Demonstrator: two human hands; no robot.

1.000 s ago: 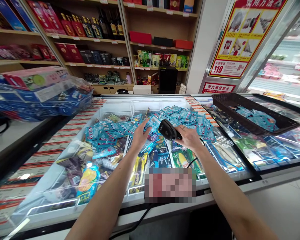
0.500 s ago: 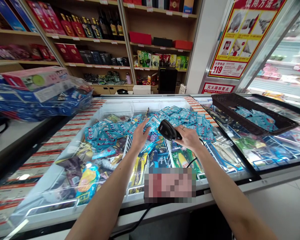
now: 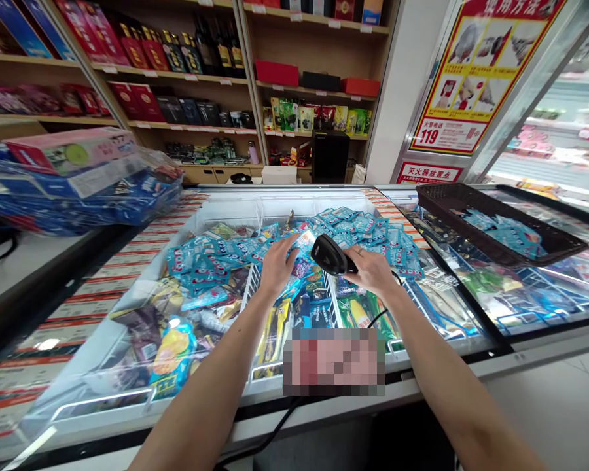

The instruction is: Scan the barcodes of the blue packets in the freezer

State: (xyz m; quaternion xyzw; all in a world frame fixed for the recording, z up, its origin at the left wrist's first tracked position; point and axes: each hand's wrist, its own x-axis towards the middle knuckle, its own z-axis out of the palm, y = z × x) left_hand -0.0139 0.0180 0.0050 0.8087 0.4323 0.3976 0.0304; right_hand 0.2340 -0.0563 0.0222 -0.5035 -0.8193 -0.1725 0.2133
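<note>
My right hand (image 3: 370, 268) is wrapped round the handle of a black barcode scanner (image 3: 328, 255), whose head points left. My left hand (image 3: 277, 267) pinches the left edge of a small blue packet (image 3: 303, 242) just in front of the scanner's head. Light from the scanner falls on the packet, which is partly hidden by my fingers and the scanner. To the left, many blue packets (image 3: 206, 261) are spread on the glass top of the freezer (image 3: 226, 212). Another pile of blue packets (image 3: 358, 226) lies behind the scanner.
A dark plastic basket (image 3: 505, 252) with blue packets sits on the freezer at right. Plastic-wrapped boxes (image 3: 73, 196) are stacked at left. A blurred-out object (image 3: 334, 362) lies at the front edge, near a black cable (image 3: 269, 438). Shelves of goods (image 3: 177, 75) stand behind.
A whitish-red light now shows on the blue packet in front of the scanner. My left fingers have shifted very slightly; the scanner has hardly moved.
</note>
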